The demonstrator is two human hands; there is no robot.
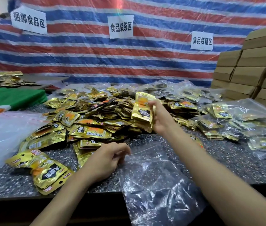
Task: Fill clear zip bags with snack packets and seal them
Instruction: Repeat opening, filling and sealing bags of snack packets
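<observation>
Nearest me, the empty clear plastic zip bag (155, 185) lies flat on the dark speckled stone tabletop (227, 160), its lower part hanging over the front edge. My left hand (107, 160) has its fingers curled at the bag's upper left corner and, as far as I can tell, pinches the mouth; I cannot see the mouth spread open. Just left of that hand sits a small loose stack of gold packets (47, 172).

Farther out, my right hand (160, 118) grips a gathered stack of gold foil snack packets (143, 110), held upright above the near edge of the big heap of gold packets (93, 115).

I judge this to be the loading step: packets collected, bag not yet filled. The next move calls for the left hand to pull the mouth wide while the right brings the stack down and slides it in edge first. The film looks limp, so the opening may collapse. The overhanging bag could slip off the table, and stray packets lying just beyond the mouth crowd the approach.

Around this, a pile of empty clear bags (1, 136) lies to the left and filled clear bags (236, 121) to the right. A green cloth (11, 98) lies far left, brown cardboard boxes (251, 67) are stacked far right, and a red, white and blue striped tarp (129, 51) with paper signs hangs behind.
</observation>
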